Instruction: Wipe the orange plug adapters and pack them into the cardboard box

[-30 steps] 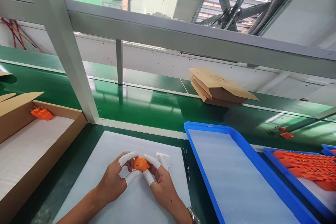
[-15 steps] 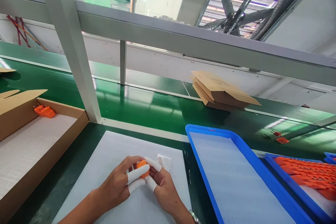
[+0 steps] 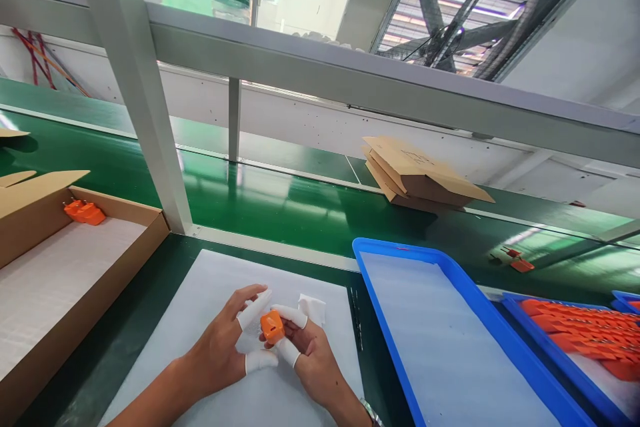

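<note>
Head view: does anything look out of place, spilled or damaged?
Perhaps one thing: a small orange plastic piece lies apart on the long glossy green surface at right, while other orange plastic pieces sit in rows in a shallow blue plastic tray nearby. It may belong there. No spill or damage shows.

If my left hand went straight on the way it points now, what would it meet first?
Likely the orange piece held in your right hand; it appears just ahead of your left hand, though depth is unclear.

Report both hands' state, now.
Left hand: open, beside the orange plug adapter.
Right hand: closed, holding that adapter between thumb and fingers.
</note>
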Motion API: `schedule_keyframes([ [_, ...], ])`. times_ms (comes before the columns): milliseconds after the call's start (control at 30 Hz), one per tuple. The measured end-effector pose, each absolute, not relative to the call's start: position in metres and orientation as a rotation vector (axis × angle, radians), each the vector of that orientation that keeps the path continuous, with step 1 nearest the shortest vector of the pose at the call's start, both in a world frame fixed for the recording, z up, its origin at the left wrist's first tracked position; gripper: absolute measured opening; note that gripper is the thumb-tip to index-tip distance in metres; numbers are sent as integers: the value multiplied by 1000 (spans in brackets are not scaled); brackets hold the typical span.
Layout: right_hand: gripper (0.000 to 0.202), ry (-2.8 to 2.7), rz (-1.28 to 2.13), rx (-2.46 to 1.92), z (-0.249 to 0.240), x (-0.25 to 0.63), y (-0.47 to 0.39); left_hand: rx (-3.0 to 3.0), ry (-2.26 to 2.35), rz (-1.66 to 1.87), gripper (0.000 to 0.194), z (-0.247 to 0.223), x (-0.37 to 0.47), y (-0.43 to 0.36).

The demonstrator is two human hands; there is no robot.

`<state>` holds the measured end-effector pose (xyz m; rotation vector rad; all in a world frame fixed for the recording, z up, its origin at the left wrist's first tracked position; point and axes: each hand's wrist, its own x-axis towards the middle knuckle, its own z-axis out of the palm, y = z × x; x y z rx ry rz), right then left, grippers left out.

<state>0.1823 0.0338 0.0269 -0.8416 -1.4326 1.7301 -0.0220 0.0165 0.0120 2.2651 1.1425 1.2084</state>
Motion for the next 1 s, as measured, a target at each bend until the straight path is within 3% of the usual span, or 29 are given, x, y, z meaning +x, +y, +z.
schedule_keyframes([
  [100, 38, -1472, 1726, -826, 28, 183, 33, 2350, 1066, 1177, 63, 16, -19, 15],
  [200, 40, -1495, 1705, -867, 25, 184, 33, 2362, 1109, 1126, 60, 16, -20, 17],
  [433, 45, -1455, 1714, -872, 22, 181, 34, 2318, 1157, 1109, 96, 12, -23, 19],
  [600, 44, -1456, 1710, -913, 26, 178, 35, 2406, 1029, 1067, 53, 9, -20, 17],
  [800, 43, -1629, 1480, -1006, 26, 184, 36, 2152, 1136, 1026, 59, -1, -25, 21],
  [1000, 43, -1534, 1444, -1001, 21, 186, 41, 2041, 1189, 990, 47, 12, -23, 23],
])
